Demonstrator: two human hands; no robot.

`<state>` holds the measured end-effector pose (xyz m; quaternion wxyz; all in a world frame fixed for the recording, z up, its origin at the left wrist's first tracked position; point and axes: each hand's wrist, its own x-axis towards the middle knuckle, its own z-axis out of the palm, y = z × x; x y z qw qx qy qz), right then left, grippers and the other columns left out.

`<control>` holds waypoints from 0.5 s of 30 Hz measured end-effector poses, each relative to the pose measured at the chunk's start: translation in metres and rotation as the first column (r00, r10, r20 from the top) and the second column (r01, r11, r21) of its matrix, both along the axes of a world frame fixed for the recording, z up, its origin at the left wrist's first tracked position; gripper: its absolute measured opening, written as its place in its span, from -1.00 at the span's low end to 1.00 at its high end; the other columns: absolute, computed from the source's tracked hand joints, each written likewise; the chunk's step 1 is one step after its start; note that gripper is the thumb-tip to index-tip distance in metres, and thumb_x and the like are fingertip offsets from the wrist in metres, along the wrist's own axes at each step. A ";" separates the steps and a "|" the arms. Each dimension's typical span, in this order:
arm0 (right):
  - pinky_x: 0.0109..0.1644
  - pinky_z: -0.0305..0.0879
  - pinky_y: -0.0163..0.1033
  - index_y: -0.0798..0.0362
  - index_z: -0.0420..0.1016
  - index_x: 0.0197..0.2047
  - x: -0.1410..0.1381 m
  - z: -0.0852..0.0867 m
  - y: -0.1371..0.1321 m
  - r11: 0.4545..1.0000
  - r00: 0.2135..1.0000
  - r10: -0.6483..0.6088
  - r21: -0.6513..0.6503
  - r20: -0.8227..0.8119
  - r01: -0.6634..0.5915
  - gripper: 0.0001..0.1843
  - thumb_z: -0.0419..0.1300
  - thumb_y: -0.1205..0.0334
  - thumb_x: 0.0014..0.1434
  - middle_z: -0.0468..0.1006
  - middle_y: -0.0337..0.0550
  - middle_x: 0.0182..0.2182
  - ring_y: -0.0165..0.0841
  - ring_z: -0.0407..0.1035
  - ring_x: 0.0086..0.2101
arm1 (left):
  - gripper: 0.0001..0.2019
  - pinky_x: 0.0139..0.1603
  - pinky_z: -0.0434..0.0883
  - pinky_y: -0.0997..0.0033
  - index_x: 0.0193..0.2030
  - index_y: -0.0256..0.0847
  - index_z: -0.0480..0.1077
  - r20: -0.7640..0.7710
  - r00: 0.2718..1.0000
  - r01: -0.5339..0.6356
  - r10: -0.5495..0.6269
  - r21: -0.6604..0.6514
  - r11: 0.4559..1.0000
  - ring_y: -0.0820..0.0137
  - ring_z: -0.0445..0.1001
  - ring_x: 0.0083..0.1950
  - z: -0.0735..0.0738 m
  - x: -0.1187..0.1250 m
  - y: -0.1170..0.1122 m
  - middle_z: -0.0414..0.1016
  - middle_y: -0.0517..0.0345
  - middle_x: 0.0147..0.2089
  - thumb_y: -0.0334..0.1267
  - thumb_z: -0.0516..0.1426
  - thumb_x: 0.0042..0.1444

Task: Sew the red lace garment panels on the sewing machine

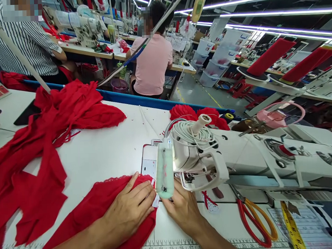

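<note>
My left hand lies flat with fingers stretched out on a piece of red fabric, pressing it to the table close to the needle area. A small white label shows at the fabric's right edge, beside my fingertips. On the other side of the sewing machine, my right hand reaches in under its head. Its fingertips are partly hidden behind a pale green plate, so its grip cannot be made out. Right of that hand lies a white printed label with red strips.
Red fabric pieces are heaped at the left. Scissors, a yellow tape measure and a written sheet lie at the right. A ruler strip runs along the front edge. Two people sit at other machines beyond.
</note>
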<state>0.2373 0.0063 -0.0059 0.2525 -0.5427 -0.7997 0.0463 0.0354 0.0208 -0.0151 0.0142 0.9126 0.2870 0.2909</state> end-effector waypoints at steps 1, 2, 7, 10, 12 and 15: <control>-0.30 0.32 -0.29 -0.03 0.55 -0.26 0.000 0.000 0.000 1.000 1.000 0.007 0.015 0.005 -0.007 -0.66 -0.04 0.32 0.38 0.55 -0.14 -0.46 -0.33 0.47 -0.39 | -0.70 0.46 0.10 -0.15 0.11 -0.34 0.43 0.003 1.000 0.004 -0.004 -0.020 1.000 0.23 0.54 0.07 0.000 -0.001 -0.001 0.61 0.00 -0.06 -0.32 -0.05 0.43; -0.31 0.31 -0.28 -0.03 0.53 -0.30 0.000 -0.001 0.000 0.999 1.000 0.012 0.032 0.011 -0.012 -0.65 -0.04 0.34 0.38 0.54 -0.15 -0.47 -0.33 0.45 -0.40 | -0.70 0.48 0.05 -0.16 0.12 -0.33 0.42 0.009 1.000 0.012 -0.012 -0.048 0.999 0.23 0.53 0.07 0.002 -0.002 -0.001 0.61 0.01 -0.06 -0.28 -0.04 0.43; -0.44 0.12 -0.23 0.00 0.47 -0.36 0.002 0.004 0.000 0.978 0.996 0.045 0.202 0.079 -0.060 -0.69 0.01 0.36 0.38 0.44 -0.21 -0.56 -0.35 0.35 -0.51 | -0.72 0.46 0.11 -0.03 0.07 -0.18 0.44 0.134 0.989 -0.013 0.056 -0.302 0.953 0.29 0.47 0.11 0.022 -0.007 0.009 0.55 0.04 0.04 -0.32 -0.06 0.42; -0.45 0.11 -0.21 0.02 0.48 -0.28 0.003 0.009 -0.001 0.935 0.991 0.079 0.336 0.112 -0.112 -0.80 0.09 0.38 0.36 0.48 -0.22 -0.53 -0.38 0.33 -0.54 | -0.68 0.26 0.36 0.11 0.12 -0.19 0.42 0.114 0.982 -0.075 0.152 -0.500 0.863 0.23 0.40 0.17 0.041 -0.006 0.030 0.47 -0.04 0.15 -0.32 -0.07 0.37; -0.40 0.18 -0.22 0.05 0.47 -0.23 0.004 0.011 -0.002 0.910 0.989 0.105 0.390 0.104 -0.138 -0.88 0.14 0.40 0.34 0.53 -0.20 -0.47 -0.37 0.38 -0.49 | -0.71 0.10 0.44 0.22 0.04 -0.18 0.46 0.080 0.989 -0.042 0.126 -0.664 0.747 0.21 0.43 0.09 0.050 -0.005 0.043 0.52 0.01 0.07 -0.22 -0.02 0.33; -0.32 0.27 -0.24 0.07 0.45 -0.20 0.003 0.012 -0.004 0.904 0.986 0.150 0.396 0.066 -0.164 -0.91 0.15 0.41 0.33 0.55 -0.18 -0.43 -0.35 0.44 -0.41 | -0.74 -0.13 0.44 0.38 -0.21 -0.21 0.50 0.078 0.994 0.034 0.074 -0.882 0.470 0.29 0.47 -0.16 0.054 -0.001 0.051 0.54 0.15 -0.21 -0.08 0.10 0.23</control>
